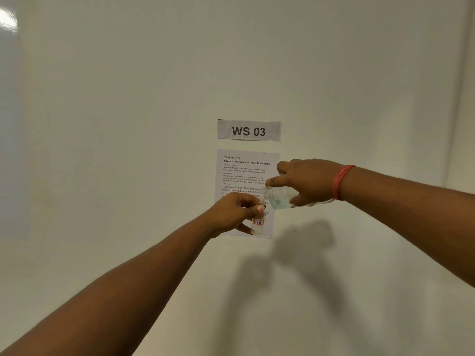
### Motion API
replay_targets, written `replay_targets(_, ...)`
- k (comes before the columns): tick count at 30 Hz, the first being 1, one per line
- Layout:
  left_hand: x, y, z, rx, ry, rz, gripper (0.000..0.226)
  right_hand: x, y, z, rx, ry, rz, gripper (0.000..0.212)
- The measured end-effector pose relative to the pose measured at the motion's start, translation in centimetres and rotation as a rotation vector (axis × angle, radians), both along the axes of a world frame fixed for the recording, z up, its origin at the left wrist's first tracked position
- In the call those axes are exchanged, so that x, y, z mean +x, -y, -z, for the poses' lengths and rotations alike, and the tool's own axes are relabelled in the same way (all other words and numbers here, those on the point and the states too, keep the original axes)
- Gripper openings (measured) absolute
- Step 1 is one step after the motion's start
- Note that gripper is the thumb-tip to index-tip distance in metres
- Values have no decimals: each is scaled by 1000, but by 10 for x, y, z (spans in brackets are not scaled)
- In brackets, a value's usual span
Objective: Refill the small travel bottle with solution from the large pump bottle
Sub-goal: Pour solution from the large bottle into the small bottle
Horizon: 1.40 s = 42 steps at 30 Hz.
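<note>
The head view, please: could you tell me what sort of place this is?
Probably a numbered workstation for recording tasks: a "WS 03" sign and a printed task sheet hang on a plain white wall.

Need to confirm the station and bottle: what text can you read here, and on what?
"WS 03": strip sign on the wall.
"TASK ID 3724", "Contact Lens Solution Travel Bottle Refill": instruction sheet; its body text is too small to read reliably.
"7B": red-edged label on the small bottle in the left hand.
</note>
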<state>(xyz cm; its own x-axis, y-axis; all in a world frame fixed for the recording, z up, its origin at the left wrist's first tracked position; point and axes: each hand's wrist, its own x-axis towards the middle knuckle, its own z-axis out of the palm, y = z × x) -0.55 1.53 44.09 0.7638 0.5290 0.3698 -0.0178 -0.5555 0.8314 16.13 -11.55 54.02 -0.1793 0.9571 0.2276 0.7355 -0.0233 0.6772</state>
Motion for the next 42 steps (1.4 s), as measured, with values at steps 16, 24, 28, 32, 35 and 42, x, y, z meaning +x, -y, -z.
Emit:
replay_targets(16,3,0,4,-1,5,8,20,-1,3,-1,-29,26,18,72)
replay_targets(24,2,0,5,7,6,6,19,-2,3,0,-37,41,20,73)
replay_targets(28,2,2,4,3,6,7,19,-2,3,0,-35,40,18,73)
replay_targets(32,2,1,4,11,-5,-3,20,-2,3,0,-36,46,16,73)
replay_targets(35,1,1,5,8,-9,0,20,-4,3,0,-41,50,12,73)
replay_targets(42,0,2,6,13,-12,-2,22,-7,3,0,-52,60,10,73)
